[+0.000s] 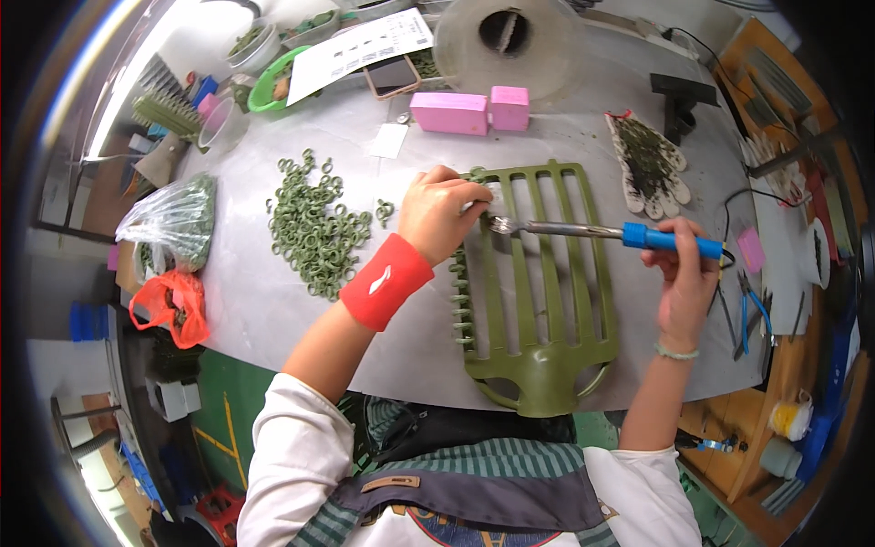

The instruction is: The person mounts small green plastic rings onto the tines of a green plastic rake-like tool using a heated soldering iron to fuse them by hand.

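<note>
A green slotted plastic piece like a fork head (pixel 539 354) lies on the grey table, its socket end toward me. Small green rings stand in a row along its left edge. My right hand (pixel 685 273) is closed around the blue handle of a soldering iron (pixel 652 238). The iron's metal shaft crosses above the slots, and its tip comes close to my left fingers. Near the piece's upper left corner, my left hand (pixel 444 211) is pinched shut; what its fingers hold is hidden. A red wristband (pixel 386 282) is on that wrist.
Loose green rings (pixel 321 232) are heaped left of my left arm. Pink blocks (pixel 449 112), a phone (pixel 393 77) and a large translucent tub (pixel 556 68) stand at the back. A stained glove (pixel 645 159) and blue-handled pliers (pixel 749 314) lie right. Bags (pixel 173 305) sit left.
</note>
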Demonstrator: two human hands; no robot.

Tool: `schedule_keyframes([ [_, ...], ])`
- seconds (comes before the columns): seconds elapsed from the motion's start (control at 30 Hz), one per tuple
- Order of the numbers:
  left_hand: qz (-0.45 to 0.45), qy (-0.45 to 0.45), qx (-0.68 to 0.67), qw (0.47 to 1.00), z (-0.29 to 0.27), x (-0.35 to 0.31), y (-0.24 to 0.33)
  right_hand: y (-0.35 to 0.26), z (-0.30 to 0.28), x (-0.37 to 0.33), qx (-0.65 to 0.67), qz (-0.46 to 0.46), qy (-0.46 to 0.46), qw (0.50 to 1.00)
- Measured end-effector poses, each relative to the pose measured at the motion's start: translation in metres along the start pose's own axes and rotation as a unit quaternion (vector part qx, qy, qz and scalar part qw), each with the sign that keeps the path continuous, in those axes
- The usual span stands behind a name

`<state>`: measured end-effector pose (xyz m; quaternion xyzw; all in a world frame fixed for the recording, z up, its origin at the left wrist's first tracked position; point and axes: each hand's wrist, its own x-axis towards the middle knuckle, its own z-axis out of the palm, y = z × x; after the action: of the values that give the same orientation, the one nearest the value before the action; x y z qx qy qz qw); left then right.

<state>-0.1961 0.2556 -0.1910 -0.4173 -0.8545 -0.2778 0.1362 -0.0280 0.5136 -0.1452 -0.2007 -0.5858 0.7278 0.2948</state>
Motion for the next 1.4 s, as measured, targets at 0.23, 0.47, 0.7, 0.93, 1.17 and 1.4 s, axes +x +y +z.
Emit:
schedule_keyframes([
  [0.23,-0.276,0.071,-0.081,0.955,-0.039,-0.021,-0.057,-0.008,-0.006,-0.005,0.002,0.010,0.001,1.000],
  [0.47,-0.324,-0.075,0.009,0.943,-0.050,-0.059,-0.082,-0.009,-0.007,-0.005,0.004,0.008,-0.010,1.000],
  [0.7,-0.275,-0.089,0.033,0.957,-0.055,-0.067,-0.080,-0.013,-0.009,-0.009,-0.004,0.007,0.002,1.000],
  [0.93,-0.237,-0.052,0.065,0.968,-0.058,-0.072,-0.068,-0.014,-0.010,-0.011,-0.006,0.001,0.004,1.000],
  [1.17,-0.292,-0.064,-0.339,0.892,-0.066,-0.027,0.002,-0.008,-0.012,-0.009,-0.008,0.004,0.000,1.000],
  [1.4,-0.127,-0.047,-0.214,0.967,-0.025,-0.013,0.016,0.006,-0.008,-0.006,0.008,0.012,-0.009,1.000],
])
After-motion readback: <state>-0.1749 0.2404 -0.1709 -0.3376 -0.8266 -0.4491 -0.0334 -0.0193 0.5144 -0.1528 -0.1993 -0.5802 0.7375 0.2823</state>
